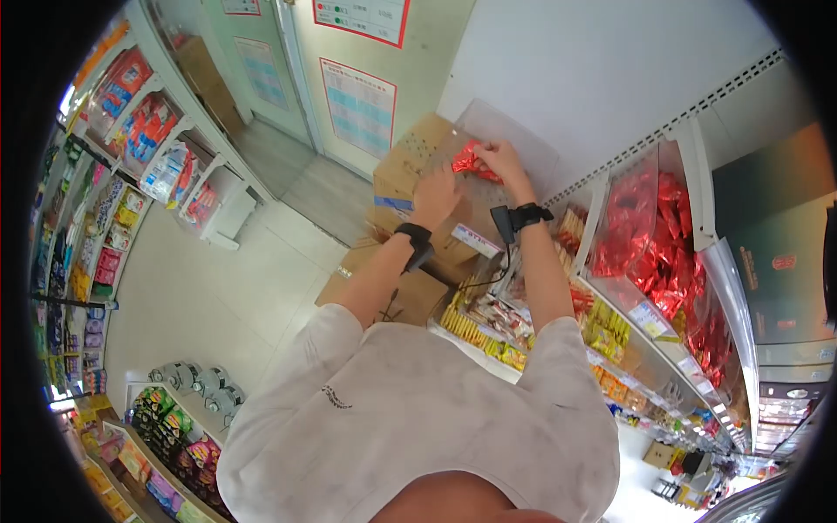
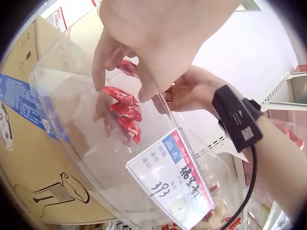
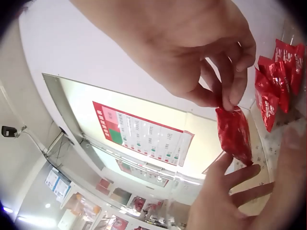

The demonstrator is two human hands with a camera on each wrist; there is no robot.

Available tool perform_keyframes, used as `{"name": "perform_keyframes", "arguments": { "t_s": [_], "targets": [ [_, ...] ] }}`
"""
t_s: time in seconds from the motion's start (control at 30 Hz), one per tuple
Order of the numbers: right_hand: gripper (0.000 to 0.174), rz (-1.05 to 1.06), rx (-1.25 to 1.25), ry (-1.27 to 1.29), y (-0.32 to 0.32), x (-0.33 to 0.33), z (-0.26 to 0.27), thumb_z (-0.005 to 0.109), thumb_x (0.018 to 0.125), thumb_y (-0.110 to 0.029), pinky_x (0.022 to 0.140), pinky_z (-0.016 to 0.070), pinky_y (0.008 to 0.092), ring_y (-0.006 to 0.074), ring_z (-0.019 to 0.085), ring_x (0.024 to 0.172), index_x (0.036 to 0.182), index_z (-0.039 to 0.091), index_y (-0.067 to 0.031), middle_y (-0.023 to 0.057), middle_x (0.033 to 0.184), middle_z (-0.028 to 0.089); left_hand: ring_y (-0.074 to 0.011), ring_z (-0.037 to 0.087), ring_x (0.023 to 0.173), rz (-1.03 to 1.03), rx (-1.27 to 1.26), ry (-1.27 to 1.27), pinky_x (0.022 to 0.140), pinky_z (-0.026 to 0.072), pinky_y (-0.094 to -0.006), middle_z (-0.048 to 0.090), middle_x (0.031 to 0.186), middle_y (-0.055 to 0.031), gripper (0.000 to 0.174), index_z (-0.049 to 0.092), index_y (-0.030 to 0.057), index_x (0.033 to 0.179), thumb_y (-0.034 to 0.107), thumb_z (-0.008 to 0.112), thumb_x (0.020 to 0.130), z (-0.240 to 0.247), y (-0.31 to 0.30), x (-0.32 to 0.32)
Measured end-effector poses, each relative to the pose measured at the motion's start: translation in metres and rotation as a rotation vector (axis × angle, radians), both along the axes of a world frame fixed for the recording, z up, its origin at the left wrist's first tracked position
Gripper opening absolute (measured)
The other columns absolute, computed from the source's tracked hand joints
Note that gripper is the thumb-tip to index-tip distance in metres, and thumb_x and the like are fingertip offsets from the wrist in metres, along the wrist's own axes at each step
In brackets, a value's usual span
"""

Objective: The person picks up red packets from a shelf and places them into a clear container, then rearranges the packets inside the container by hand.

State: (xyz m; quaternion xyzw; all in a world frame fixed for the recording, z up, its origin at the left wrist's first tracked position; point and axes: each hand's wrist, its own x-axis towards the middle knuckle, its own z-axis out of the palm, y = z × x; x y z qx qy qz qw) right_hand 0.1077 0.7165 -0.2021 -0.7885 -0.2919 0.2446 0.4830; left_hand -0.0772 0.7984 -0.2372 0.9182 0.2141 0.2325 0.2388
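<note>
My right hand (image 1: 501, 164) pinches the top end of a small red foil packet (image 3: 233, 134) between thumb and fingertips. Beside it, my left hand (image 1: 436, 196) has its fingers spread at the packet's lower end, as the right wrist view shows. Both hands are over a clear plastic bin (image 2: 79, 165). Several more red packets (image 2: 125, 111) stand in a row in this bin, seen through its wall. A price label (image 2: 170, 179) with handwriting is fixed to the bin's front. In the left wrist view, the left hand covers part of the right one.
Cardboard boxes (image 1: 405, 152) stand left of and below the bin. To the right, a shelf bin holds a heap of red packets (image 1: 667, 240). Yellow snack packets (image 1: 475, 327) fill the lower shelf. Behind are doors with posted notices (image 1: 357, 105); stocked shelves (image 1: 144, 126) line the left.
</note>
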Motion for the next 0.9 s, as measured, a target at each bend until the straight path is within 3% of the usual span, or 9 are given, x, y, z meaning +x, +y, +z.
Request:
{"name": "perform_keyframes", "arguments": {
  "t_s": [0.07,0.17,0.3,0.4,0.47,0.6,0.7,0.8,0.9],
  "targets": [
    [0.024,-0.007,-0.033,-0.016,-0.012,-0.002,0.011,0.069,0.093,-0.021,0.057,0.0499,0.0272,0.0127,0.066,0.063,0.087,0.071,0.0017,0.0084,0.076,0.072,-0.0445,0.067,0.07,-0.043,-0.048,0.024,0.066,0.0544,-0.0515,0.068,0.076,-0.0238,0.042,0.068,-0.0016,0.089,0.039,0.058,0.097,0.0,0.001,0.004],
    [0.023,-0.066,0.012,0.009,-0.027,-0.007,0.016,0.068,0.094,-0.019,0.057,0.0499,0.0266,0.0122,0.065,0.063,0.087,0.07,0.0025,0.0091,0.077,0.072,-0.0405,0.068,0.067,0.005,-0.024,-0.096,0.063,0.055,-0.0511,0.068,0.071,-0.0213,0.053,0.069,0.0024,0.07,0.039,0.049,0.102,-0.004,-0.002,0.004],
    [0.021,-0.21,0.11,-0.129,-0.033,-0.007,0.011,0.068,0.094,-0.016,0.056,0.0504,0.0271,0.0123,0.066,0.063,0.088,0.068,0.0039,0.0103,0.078,0.072,-0.0419,0.068,0.07,-0.031,-0.02,-0.049,0.064,0.0546,-0.0524,0.069,0.081,-0.0208,0.037,0.067,0.0024,0.095,0.036,0.053,0.101,-0.003,0.0,0.002],
    [0.019,-0.206,0.131,-0.26,-0.037,-0.023,0.009,0.068,0.094,-0.014,0.056,0.0507,0.0277,0.0132,0.066,0.063,0.09,0.066,0.0037,0.0108,0.078,0.072,-0.0419,0.068,0.076,-0.03,-0.011,-0.183,0.067,0.0546,-0.0523,0.068,0.087,-0.0207,0.03,0.06,0.0037,0.11,0.032,0.056,0.1,0.007,-0.002,-0.003],
    [0.018,-0.129,0.115,-0.19,-0.035,-0.027,0.003,0.068,0.093,-0.014,0.056,0.051,0.0279,0.014,0.067,0.063,0.091,0.066,0.0034,0.0109,0.076,0.071,-0.0415,0.068,0.08,-0.066,0.022,-0.175,0.069,0.0545,-0.0519,0.067,0.09,-0.021,0.03,0.054,0.0046,0.115,0.03,0.057,0.099,0.005,-0.002,-0.003],
    [0.02,-0.151,0.025,-0.239,-0.031,-0.022,-0.014,0.068,0.091,-0.018,0.055,0.0495,0.0269,0.0142,0.065,0.061,0.09,0.067,0.0014,0.0101,0.074,0.07,-0.0409,0.068,0.083,-0.112,-0.014,-0.013,0.072,0.0543,-0.0516,0.068,0.088,-0.0201,0.026,0.059,0.0049,0.106,0.029,0.057,0.098,-0.004,0.001,0.001],
    [0.027,-0.151,-0.189,-0.354,-0.032,-0.016,-0.014,0.067,0.091,-0.025,0.055,0.0483,0.0271,0.0137,0.064,0.06,0.084,0.068,0.0004,0.0078,0.073,0.07,-0.0416,0.067,0.082,-0.135,0.032,0.036,0.072,0.0542,-0.052,0.068,0.085,-0.02,0.024,0.062,0.0047,0.101,0.028,0.056,0.099,-0.013,0.005,0.004],
    [0.034,-0.183,-0.201,-0.345,-0.033,-0.015,-0.017,0.064,0.093,-0.031,0.052,0.0455,0.0283,0.0124,0.058,0.056,0.073,0.066,-0.0037,0.0029,0.066,0.065,-0.0422,0.067,0.081,-0.143,0.014,0.027,0.072,0.0537,-0.0524,0.068,0.083,-0.0207,0.024,0.064,0.0045,0.095,0.026,0.055,0.099,-0.013,0.004,0.004],
    [0.034,-0.214,0.059,0.128,-0.037,-0.019,-0.013,0.063,0.096,-0.029,0.05,0.0432,0.0289,0.0118,0.053,0.052,0.07,0.063,-0.0068,0.0007,0.062,0.06,-0.0432,0.067,0.08,-0.16,-0.018,-0.02,0.07,0.0524,-0.0535,0.068,0.082,-0.0224,0.025,0.065,0.0042,0.094,0.026,0.054,0.099,-0.01,0.002,0.001]
  ]
}}
